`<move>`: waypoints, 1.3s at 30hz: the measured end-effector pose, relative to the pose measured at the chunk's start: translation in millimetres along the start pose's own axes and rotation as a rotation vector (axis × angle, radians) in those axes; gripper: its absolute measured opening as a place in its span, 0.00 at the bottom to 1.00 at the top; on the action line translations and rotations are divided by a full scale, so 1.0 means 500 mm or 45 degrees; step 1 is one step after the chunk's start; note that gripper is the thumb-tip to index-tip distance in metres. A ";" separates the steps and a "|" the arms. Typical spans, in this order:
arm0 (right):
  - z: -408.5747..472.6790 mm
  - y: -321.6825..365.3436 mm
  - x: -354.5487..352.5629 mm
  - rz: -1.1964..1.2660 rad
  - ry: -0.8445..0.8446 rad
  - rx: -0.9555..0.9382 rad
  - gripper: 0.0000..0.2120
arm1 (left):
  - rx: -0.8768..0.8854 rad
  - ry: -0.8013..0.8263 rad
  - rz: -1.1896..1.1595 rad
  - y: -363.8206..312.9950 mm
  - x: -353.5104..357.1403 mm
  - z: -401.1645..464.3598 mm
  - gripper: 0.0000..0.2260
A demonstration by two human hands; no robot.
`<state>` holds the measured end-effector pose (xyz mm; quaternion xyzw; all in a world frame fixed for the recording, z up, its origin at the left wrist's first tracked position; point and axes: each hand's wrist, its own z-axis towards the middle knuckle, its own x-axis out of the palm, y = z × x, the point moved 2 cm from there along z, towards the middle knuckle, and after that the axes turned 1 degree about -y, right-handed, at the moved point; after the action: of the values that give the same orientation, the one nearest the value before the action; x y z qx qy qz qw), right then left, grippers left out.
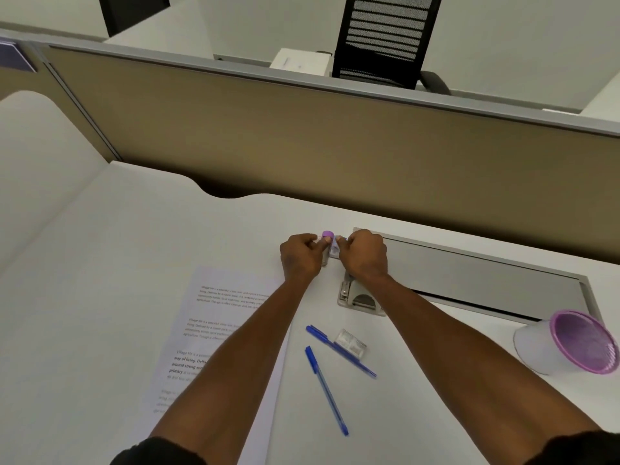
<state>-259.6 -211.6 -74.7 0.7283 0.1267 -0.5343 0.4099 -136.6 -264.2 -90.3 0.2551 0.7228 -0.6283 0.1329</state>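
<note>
Both my hands meet at the far middle of the white desk (100, 280). My left hand (300, 258) grips a small upright tube with a purple cap (327, 235), likely a glue stick. My right hand (364, 255) has curled fingers pinching a small pale piece (334, 250) right beside the tube; what that piece is I cannot tell. A grey hole punch (360, 298) sits just under my right wrist.
A printed sheet (214, 330) lies at left under my left forearm. Two blue pens (330, 394) and a small clear box (350, 344) lie between my arms. A tipped white cup with a purple rim (570, 344) lies at right. A grey cable tray (486, 280) and a tan partition (302, 139) stand behind.
</note>
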 end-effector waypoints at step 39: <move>-0.407 -0.108 -0.037 0.894 0.476 0.178 0.14 | -0.527 0.238 -0.747 0.086 -0.116 -0.431 0.07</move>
<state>-163.4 -23.7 -64.2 0.8381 -0.0941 -0.2274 0.4868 -37.3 -62.3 -59.0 0.0611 0.8860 -0.4542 -0.0706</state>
